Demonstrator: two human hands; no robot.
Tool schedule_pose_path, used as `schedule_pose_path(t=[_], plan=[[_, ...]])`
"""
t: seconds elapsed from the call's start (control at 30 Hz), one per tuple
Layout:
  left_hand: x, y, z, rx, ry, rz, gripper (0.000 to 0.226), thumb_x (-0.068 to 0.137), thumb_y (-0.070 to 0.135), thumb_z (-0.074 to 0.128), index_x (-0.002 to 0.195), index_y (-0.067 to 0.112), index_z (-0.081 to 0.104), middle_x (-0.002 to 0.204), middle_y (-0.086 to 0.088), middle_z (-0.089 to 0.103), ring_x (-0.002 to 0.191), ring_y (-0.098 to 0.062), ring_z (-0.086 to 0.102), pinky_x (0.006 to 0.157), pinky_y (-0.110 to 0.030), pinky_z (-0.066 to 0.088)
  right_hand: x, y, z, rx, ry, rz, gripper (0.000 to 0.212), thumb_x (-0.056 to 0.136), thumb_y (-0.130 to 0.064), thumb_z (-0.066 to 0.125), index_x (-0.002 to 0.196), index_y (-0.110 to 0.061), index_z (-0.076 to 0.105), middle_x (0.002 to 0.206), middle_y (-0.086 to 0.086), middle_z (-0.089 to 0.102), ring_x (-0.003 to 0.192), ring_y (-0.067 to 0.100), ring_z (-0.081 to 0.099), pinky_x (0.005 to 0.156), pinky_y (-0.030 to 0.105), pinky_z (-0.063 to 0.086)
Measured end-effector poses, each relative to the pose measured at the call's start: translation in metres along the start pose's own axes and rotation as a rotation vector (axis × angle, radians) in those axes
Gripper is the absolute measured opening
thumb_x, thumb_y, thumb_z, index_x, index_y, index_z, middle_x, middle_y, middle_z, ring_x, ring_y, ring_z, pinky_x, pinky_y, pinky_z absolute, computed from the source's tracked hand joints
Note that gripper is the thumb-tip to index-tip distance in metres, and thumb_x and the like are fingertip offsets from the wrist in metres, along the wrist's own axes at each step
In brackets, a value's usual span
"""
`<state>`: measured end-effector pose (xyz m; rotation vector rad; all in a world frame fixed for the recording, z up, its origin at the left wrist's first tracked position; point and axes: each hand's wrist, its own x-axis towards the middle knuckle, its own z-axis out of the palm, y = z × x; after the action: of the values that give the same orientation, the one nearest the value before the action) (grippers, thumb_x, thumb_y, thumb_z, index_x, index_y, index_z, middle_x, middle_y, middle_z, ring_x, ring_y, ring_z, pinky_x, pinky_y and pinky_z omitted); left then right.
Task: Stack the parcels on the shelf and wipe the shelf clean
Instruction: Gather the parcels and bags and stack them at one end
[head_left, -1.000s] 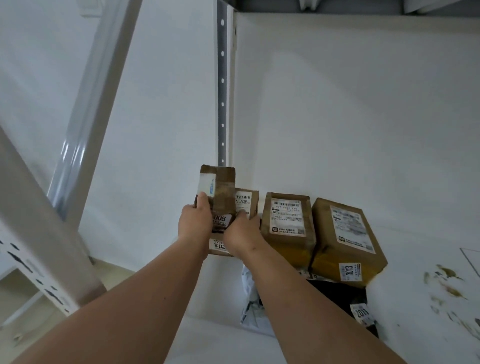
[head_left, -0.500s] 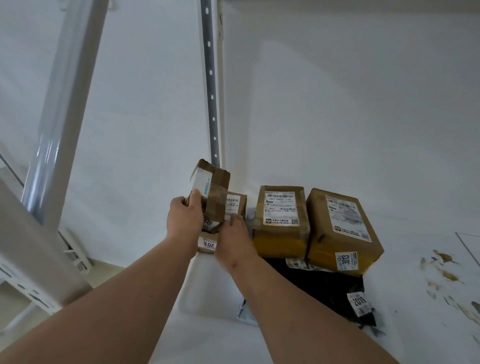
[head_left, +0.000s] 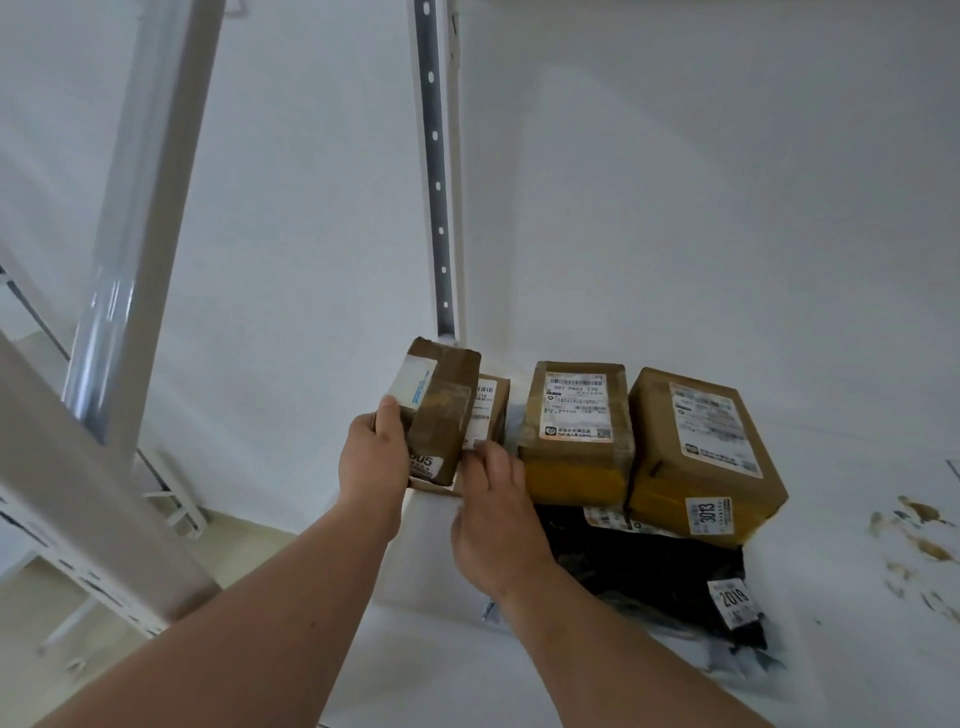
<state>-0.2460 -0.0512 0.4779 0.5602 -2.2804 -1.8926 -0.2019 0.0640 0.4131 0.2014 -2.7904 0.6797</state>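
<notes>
My left hand (head_left: 374, 457) grips a small brown taped parcel (head_left: 444, 410) at the left end of the white shelf (head_left: 857, 441), tilted over another small brown box (head_left: 491, 410). My right hand (head_left: 493, 499) hangs just right of it, fingers loosely curled near the lower box's front edge and holding nothing. Two larger brown boxes (head_left: 576, 431) (head_left: 701, 457) stand side by side on a black plastic mail bag (head_left: 660, 577).
Brown stains (head_left: 914, 540) mark the shelf surface at the right. A perforated upright post (head_left: 436, 171) stands behind the small parcels. A white shelf frame (head_left: 78, 493) crosses the left foreground. A grey bag edge (head_left: 491, 610) peeks out under my right wrist.
My left hand has tilted the small parcel leftward and lowered it a little. My right hand has come off the parcel and dropped back toward me.
</notes>
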Motion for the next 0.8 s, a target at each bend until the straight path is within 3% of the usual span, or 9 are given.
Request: schedule_pose_path(t=[0.03,0.1,0.2,0.27,0.4,0.53,0.67,0.8], plan=[[0.0,0.0,0.0,-0.001,0.005,0.001,0.04,0.093,0.051,0.036,0.102,0.016,0.053,0.088,-0.001,0.061,0.073,-0.018,0.056,0.061,-0.031,0.043,-0.002,-0.001,-0.004,-0.019,0.001,-0.023,0.049,0.09,-0.021,0.057,0.136,-0.024,0.042,0.139,0.0,0.036,0.127,0.021,0.036,0.111,0.034,0.037],[0.003,-0.001,0.001,-0.004,0.014,-0.002,0.044,0.09,0.053,0.036,0.104,0.015,0.054,0.092,-0.004,0.064,0.079,-0.021,0.061,0.063,-0.033,0.047,-0.003,-0.006,-0.013,-0.094,-0.166,-0.077,0.035,0.092,-0.038,0.053,0.122,-0.021,0.05,0.124,0.002,0.051,0.114,0.021,0.051,0.097,0.037,0.047],[0.003,0.002,0.004,-0.01,-0.007,-0.038,0.045,0.088,0.055,0.036,0.106,0.017,0.054,0.094,-0.003,0.064,0.087,-0.023,0.063,0.073,-0.04,0.053,-0.008,-0.013,-0.019,-0.157,-0.571,-0.088,0.061,0.085,-0.07,0.049,0.118,-0.019,0.054,0.116,0.005,0.057,0.106,0.025,0.055,0.092,0.045,0.044],[0.002,0.004,0.007,0.0,-0.031,-0.047,0.046,0.089,0.055,0.036,0.107,0.016,0.053,0.094,-0.003,0.064,0.088,-0.023,0.063,0.076,-0.041,0.054,-0.012,-0.015,-0.02,-0.239,-0.719,-0.113,0.077,0.075,-0.081,0.051,0.122,-0.02,0.054,0.116,0.005,0.056,0.106,0.025,0.053,0.092,0.048,0.041],[0.0,0.005,0.013,0.034,-0.097,-0.079,0.05,0.085,0.058,0.034,0.105,0.018,0.054,0.094,-0.007,0.067,0.087,-0.025,0.066,0.082,-0.047,0.056,-0.02,-0.013,-0.023,-0.337,-0.752,-0.173,0.059,0.084,-0.066,0.057,0.119,-0.018,0.052,0.114,0.009,0.058,0.105,0.029,0.056,0.085,0.045,0.043],[-0.006,0.004,0.024,0.067,-0.145,-0.099,0.058,0.08,0.062,0.03,0.109,0.018,0.055,0.093,-0.006,0.069,0.086,-0.024,0.067,0.082,-0.046,0.056,-0.028,-0.003,-0.029,-0.382,-0.742,-0.154,0.053,0.093,-0.059,0.048,0.119,-0.013,0.055,0.113,0.013,0.061,0.104,0.033,0.057,0.074,0.04,0.041],[-0.016,0.009,0.042,0.11,-0.176,-0.059,0.042,0.095,0.048,0.029,0.106,0.015,0.053,0.086,-0.005,0.064,0.074,-0.016,0.059,0.059,-0.029,0.045,-0.035,0.008,-0.037,-0.458,-0.748,-0.112,0.047,0.092,-0.058,0.045,0.094,-0.013,0.055,0.085,0.008,0.054,0.085,0.028,0.053,0.067,0.035,0.038],[-0.021,0.015,0.058,0.144,-0.183,-0.028,0.049,0.097,0.048,0.026,0.103,0.009,0.056,0.083,-0.009,0.063,0.065,-0.017,0.054,0.055,-0.028,0.038,-0.041,0.019,-0.051,-0.412,-0.775,-0.024,0.042,0.087,-0.054,0.054,0.096,-0.013,0.059,0.082,0.004,0.053,0.082,0.025,0.055,0.067,0.033,0.043]])
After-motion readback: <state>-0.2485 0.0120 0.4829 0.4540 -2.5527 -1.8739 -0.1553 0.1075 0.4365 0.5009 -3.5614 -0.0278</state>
